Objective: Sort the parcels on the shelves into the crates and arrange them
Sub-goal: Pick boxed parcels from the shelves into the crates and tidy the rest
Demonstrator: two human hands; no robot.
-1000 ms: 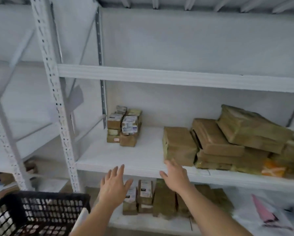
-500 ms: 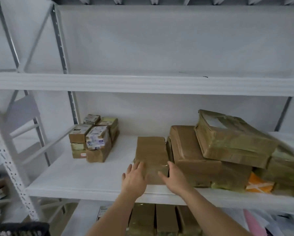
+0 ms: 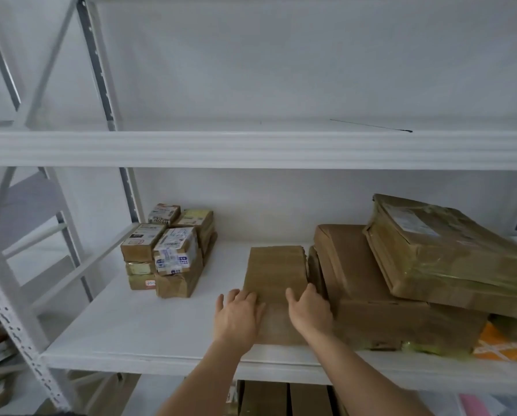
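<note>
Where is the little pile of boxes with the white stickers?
In the head view, the pile of small labelled boxes sits at the left back of the middle shelf, left of the plain brown parcel both hands touch.

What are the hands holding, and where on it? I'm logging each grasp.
Both hands are on the plain brown parcel at its near end: left hand on the left corner, right hand on the right. A closed grip cannot be told.

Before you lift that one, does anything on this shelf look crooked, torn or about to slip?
Yes: the big tape-wrapped parcel on the right lies tilted and skewed on top of the brown box, overhanging it. Its wrapping looks crinkled. The small labelled parcels at the left are stacked a little unevenly. I see nothing spilled.
</note>
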